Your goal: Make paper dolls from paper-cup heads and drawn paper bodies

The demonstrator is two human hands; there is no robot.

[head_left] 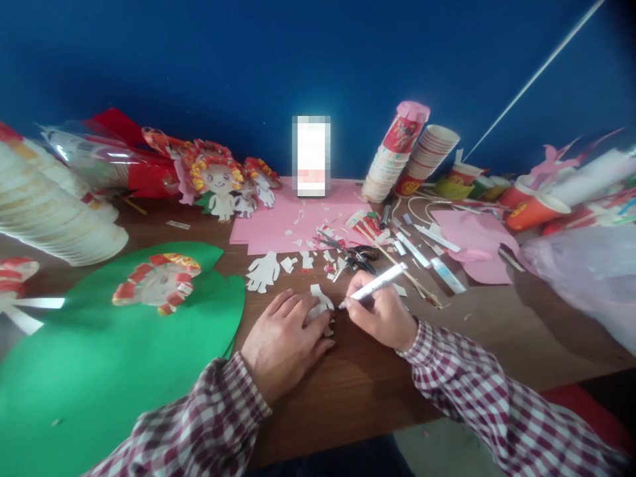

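Observation:
My left hand rests on the wooden table, its bent fingers holding down a small white paper cutout, partly hidden under them. My right hand grips a white marker like a pen, its tip pointing left, close to the cutout's right edge. Whether the tip touches anything I cannot tell. Just beyond my left hand lies another white paper cutout, shaped like a small figure. Black-handled scissors lie among paper scraps beyond my right hand.
A green paper sheet with a paper-doll head covers the left. Paper dolls stand behind. Pink sheets and a lit, blurred screen are at the back. Stacked paper cups stand right; several markers lie nearby.

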